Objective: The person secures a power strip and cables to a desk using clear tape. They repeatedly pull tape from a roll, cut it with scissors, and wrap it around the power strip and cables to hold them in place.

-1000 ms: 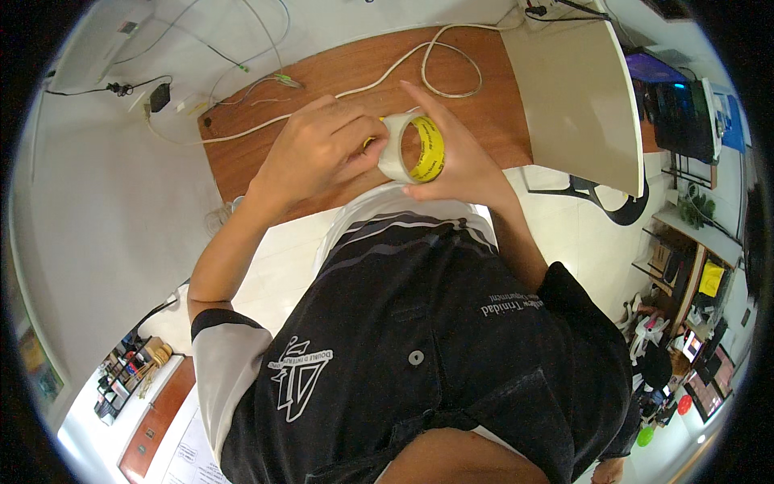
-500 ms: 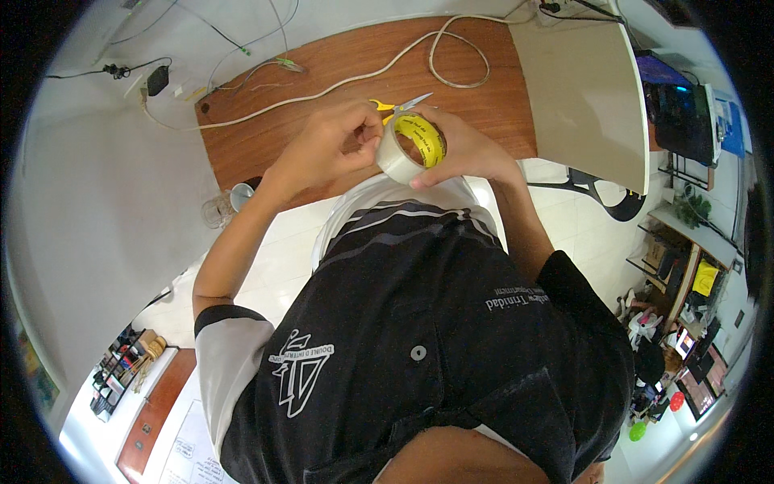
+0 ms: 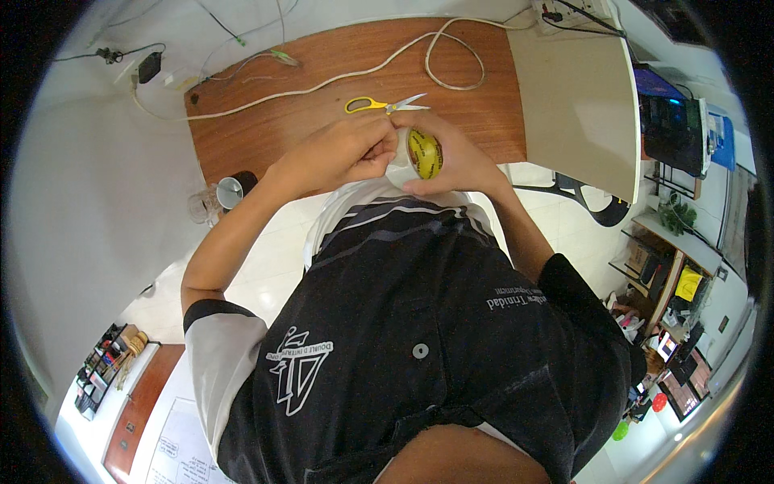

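A roll of clear packing tape [image 3: 401, 171] with a yellow printed core is held in front of my body, near the table's close edge. My right hand [image 3: 459, 153] grips it from the right, with the thumb low on its rim. Curled and closed, my left hand [image 3: 359, 151] presses its fingertips against the roll's outer left side. Whatever those fingers pinch, if anything, is hidden. Just beyond my hands, a pair of scissors [image 3: 389, 106] with yellow handles lies on the brown wooden table [image 3: 322, 48], its blades parted and pointing right.
A cream cable [image 3: 339, 78] crosses the table and loops at the far right. Thin wires [image 3: 278, 58] lie at the back left. Beside the table's left edge stand a dark cup [image 3: 234, 189] and a clear glass [image 3: 199, 207]. A beige panel [image 3: 576, 97] borders the right side.
The tape roll has tilted, so its yellow core looks narrower. My left fingers have shifted onto the roll's side. The scissors, partly covered before, show more fully now. The view has shifted slightly.
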A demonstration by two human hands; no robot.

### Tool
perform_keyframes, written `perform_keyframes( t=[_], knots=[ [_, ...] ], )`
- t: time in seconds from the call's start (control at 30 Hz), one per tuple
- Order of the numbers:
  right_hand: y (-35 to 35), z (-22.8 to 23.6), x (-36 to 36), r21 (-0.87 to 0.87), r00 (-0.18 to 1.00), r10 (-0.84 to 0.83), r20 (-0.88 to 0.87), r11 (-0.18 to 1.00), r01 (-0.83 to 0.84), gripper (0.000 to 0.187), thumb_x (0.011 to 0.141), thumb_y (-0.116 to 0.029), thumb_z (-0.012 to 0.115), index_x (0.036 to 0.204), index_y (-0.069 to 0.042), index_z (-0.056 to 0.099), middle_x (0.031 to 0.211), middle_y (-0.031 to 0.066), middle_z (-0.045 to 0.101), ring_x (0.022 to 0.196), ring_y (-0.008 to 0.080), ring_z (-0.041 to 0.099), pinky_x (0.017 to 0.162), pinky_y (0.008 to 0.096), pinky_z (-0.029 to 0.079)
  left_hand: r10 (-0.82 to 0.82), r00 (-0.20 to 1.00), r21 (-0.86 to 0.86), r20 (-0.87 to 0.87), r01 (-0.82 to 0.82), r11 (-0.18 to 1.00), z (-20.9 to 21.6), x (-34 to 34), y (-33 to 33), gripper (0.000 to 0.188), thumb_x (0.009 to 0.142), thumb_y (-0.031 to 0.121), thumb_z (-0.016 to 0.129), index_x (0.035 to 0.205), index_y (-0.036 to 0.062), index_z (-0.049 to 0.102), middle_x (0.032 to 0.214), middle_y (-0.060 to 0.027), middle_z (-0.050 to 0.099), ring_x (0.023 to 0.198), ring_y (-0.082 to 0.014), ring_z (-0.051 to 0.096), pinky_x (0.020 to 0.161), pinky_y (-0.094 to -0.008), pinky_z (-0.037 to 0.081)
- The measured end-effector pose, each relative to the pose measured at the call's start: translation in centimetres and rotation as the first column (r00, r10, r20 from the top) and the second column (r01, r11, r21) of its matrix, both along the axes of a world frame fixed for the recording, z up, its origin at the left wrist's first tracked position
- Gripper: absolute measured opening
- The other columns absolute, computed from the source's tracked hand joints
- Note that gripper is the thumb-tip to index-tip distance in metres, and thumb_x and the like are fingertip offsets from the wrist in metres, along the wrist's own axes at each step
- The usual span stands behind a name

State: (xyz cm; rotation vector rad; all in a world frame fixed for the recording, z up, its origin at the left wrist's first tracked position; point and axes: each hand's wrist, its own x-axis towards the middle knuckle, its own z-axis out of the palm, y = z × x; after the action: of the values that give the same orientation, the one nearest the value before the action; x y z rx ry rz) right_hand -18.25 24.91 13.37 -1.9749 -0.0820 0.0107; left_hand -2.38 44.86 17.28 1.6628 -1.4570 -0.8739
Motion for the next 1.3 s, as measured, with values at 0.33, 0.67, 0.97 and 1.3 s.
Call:
perform_keyframes(
  t=[0.33, 0.67, 0.97, 1.3],
  knots=[
    [-2.0, 0.4, 1.6, 0.059, 0.934, 0.017, -0.357, 0.998, 0.005, 0.096, 0.073, -0.045, 0.089, 0.148, -0.002, 0.050, 0.131, 0.0218, 0.064, 0.121, 0.0311, 0.062, 0.106, 0.0405, 0.047, 0.094, 0.995, 0.033, -0.015, -0.094, 0.995, 0.0, 1.3, -0.9, 0.014, 0.094, 0.012, 0.067, 0.103, 0.0040, 0.058, 0.094, -0.0105, 0.066, 0.082, -0.0223, 0.065, 0.076, -0.0372, 0.055],
    [-0.4, 2.1, 1.0, 0.129, 0.997, 0.054, -0.053, 0.990, -0.047, 0.090, 0.071, -0.037, 0.090, 0.146, -0.008, 0.048, 0.134, 0.0147, 0.058, 0.128, 0.0300, 0.056, 0.110, 0.0413, 0.042, 0.115, 0.922, 0.087, -0.369, -0.089, 0.992, 1.2, 2.8, -1.6, 0.049, 0.092, 0.008, 0.077, 0.133, 0.0078, 0.051, 0.094, -0.0027, 0.066, 0.092, -0.0115, 0.062, 0.082, -0.0296, 0.053],
    [0.2, 1.5, 2.5, 0.108, 0.974, -0.003, -0.227, 0.994, 0.029, 0.075, 0.073, -0.037, 0.088, 0.135, -0.010, 0.057, 0.134, 0.0146, 0.060, 0.125, 0.0325, 0.059, 0.109, 0.0432, 0.044, 0.001, 0.998, 0.095, 0.066, -0.008, 0.995, 6.9, 5.8, -1.5, 0.053, 0.084, 0.005, 0.080, 0.131, 0.0057, 0.055, 0.076, -0.0059, 0.067, 0.071, -0.0142, 0.065, 0.068, -0.0318, 0.052],
    [2.3, 6.7, 2.1, 0.418, 0.994, 0.059, 0.095, 0.904, -0.094, 0.084, 0.071, -0.029, 0.088, 0.141, -0.010, 0.046, 0.127, 0.0155, 0.063, 0.121, 0.0287, 0.061, 0.105, 0.0425, 0.048, -0.018, 0.998, 0.016, 0.062, 0.017, 1.000, 11.6, 7.4, -0.6, 0.039, 0.087, 0.003, 0.072, 0.123, 0.0035, 0.056, 0.075, -0.0062, 0.067, 0.068, -0.0171, 0.064, 0.068, -0.0317, 0.055]
  ],
)
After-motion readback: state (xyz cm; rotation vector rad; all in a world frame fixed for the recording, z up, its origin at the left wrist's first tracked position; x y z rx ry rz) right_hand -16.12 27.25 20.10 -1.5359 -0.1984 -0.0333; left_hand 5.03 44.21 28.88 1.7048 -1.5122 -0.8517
